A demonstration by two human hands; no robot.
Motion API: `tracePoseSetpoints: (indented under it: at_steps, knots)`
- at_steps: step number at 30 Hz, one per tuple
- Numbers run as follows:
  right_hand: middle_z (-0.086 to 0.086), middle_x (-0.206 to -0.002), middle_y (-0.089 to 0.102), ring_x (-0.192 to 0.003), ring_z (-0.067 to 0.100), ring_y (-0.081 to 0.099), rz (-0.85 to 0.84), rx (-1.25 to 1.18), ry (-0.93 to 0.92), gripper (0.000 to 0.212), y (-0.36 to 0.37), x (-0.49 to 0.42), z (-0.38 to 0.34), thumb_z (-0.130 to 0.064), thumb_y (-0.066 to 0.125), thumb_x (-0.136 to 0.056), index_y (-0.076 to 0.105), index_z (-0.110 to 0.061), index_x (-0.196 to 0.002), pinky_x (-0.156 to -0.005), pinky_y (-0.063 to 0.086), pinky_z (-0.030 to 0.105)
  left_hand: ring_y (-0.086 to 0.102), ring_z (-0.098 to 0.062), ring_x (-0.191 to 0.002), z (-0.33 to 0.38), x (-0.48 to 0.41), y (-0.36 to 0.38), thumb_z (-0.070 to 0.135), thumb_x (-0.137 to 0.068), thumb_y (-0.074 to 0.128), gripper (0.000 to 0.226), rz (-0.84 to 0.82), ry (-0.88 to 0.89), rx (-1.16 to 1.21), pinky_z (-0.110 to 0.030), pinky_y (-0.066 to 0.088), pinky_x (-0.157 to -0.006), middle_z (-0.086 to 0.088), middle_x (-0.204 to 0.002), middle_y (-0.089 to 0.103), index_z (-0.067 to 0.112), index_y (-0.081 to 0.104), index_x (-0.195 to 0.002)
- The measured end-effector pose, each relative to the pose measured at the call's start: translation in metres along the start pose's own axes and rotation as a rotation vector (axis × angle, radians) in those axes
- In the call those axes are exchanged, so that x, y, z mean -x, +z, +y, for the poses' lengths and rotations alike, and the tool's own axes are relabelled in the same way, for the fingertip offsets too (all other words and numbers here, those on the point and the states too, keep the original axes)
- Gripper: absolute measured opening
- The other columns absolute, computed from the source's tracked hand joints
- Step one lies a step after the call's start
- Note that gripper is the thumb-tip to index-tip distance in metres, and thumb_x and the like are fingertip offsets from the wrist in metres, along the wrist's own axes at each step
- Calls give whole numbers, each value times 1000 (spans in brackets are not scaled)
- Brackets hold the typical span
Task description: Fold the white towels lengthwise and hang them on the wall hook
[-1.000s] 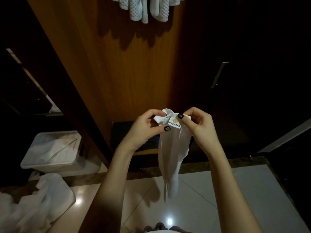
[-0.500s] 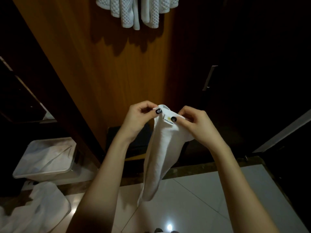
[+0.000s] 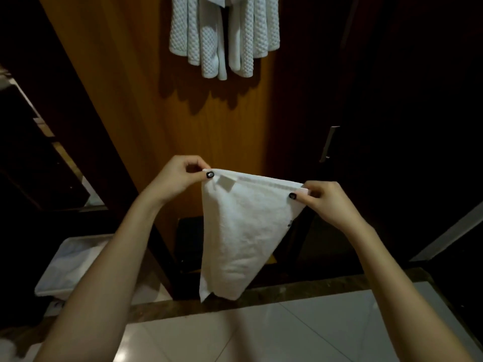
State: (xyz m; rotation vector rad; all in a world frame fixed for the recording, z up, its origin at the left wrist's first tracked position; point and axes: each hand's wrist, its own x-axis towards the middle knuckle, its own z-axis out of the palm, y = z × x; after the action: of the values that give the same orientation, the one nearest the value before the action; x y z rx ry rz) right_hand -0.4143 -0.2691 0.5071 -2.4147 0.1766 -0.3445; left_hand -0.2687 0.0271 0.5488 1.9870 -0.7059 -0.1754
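Both hands pinch the white towel (image 3: 240, 231) by its top corners, left hand (image 3: 180, 176), right hand (image 3: 326, 202); light, limp cloth, best held at the hem.

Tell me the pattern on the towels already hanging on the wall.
The hanging towels are white with a waffle weave; head view.

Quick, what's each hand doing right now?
Left hand: closed, pinching the top left corner of the white towel.
Right hand: closed, pinching the towel's top right corner.
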Motion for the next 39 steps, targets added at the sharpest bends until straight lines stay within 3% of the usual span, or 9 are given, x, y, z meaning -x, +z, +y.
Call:
tracePoseSetpoints:
  at_steps: [4, 9, 14, 18, 22, 26, 31, 35, 39]
  knots:
    - [-3, -67, 60, -59, 9, 56, 17, 14, -39, 30, 7, -13, -10, -43, 62, -90, 59, -22, -69, -45, 36, 17, 63, -13, -88, -3, 3, -5, 12, -84, 70, 15, 17, -39, -242, -37, 47, -88, 3, -84, 70, 24, 68, -74]
    - [0, -69, 60, -62, 10, 59, 184, -136, -80, 25, 3, -20, -18, -34, 62, -93, 62, -15, -76, -47, 41, 18, 58, -23, -104, -2, 4, 2, 12, -83, 71, 14, 143, -60, -297, -43, 43, -94, 1, -89, 68, 22, 66, -73]
    - [-1, -72, 59, -66, 10, 60, 298, -142, -123, 20, -14, -24, -18, -28, 64, -93, 57, -15, -80, -50, 47, 22, 62, 2, -70, 15, -2, 6, 4, -78, 74, 13, 171, -13, 2, -12, 46, -66, 9, -72, 69, 14, 69, -71]
    - [0, -72, 60, -69, 11, 61, 345, -126, -153, 15, -28, -26, -11, -22, 66, -92, 53, -18, -87, -52, 51, 28, 67, -3, -69, 20, -3, 5, 3, -78, 73, 14, 102, -75, 276, -13, 52, -62, 5, -73, 74, 15, 74, -72]
    - [1, -73, 59, -72, 11, 59, 321, -88, -144, 14, -27, -28, -5, -23, 65, -92, 53, -19, -88, -53, 51, 27, 67, -1, -69, 24, -9, 3, 2, -75, 75, 13, 35, -53, 126, -9, 48, -62, 5, -71, 73, 14, 73, -71]
    - [-4, -74, 59, -73, 1, 60, 308, -78, -131, 16, -22, -32, -4, -26, 66, -91, 51, -24, -86, -49, 48, 15, 64, -4, -74, 18, -13, 7, 4, -76, 76, 15, 47, -62, -82, -16, 44, -71, 4, -74, 71, 19, 72, -73]
    - [-2, -83, 65, -75, 8, 64, 269, -55, -123, 20, -12, -37, -3, -26, 68, -90, 57, -24, -106, -61, 56, 25, 54, -9, -77, -5, -18, 25, 5, -86, 64, 24, 85, -94, -328, -21, 41, -69, 7, -86, 61, 19, 69, -105]
    - [-10, -89, 62, -81, 3, 61, 214, 31, -74, 17, 5, -41, 7, -27, 64, -93, 67, -16, -105, -64, 47, 14, 50, -14, -91, -27, -16, 37, 14, -93, 56, 14, 53, -45, -522, -27, 35, -77, 3, -94, 55, 21, 67, -95]
    - [-5, -76, 59, -68, 9, 58, 171, 162, 11, 12, 19, -44, 14, -25, 59, -95, 60, -17, -88, -58, 49, 31, 53, 3, -64, -39, -5, 52, 13, -93, 54, 17, 73, -11, -370, -15, 34, -55, 11, -75, 58, 27, 56, -84]
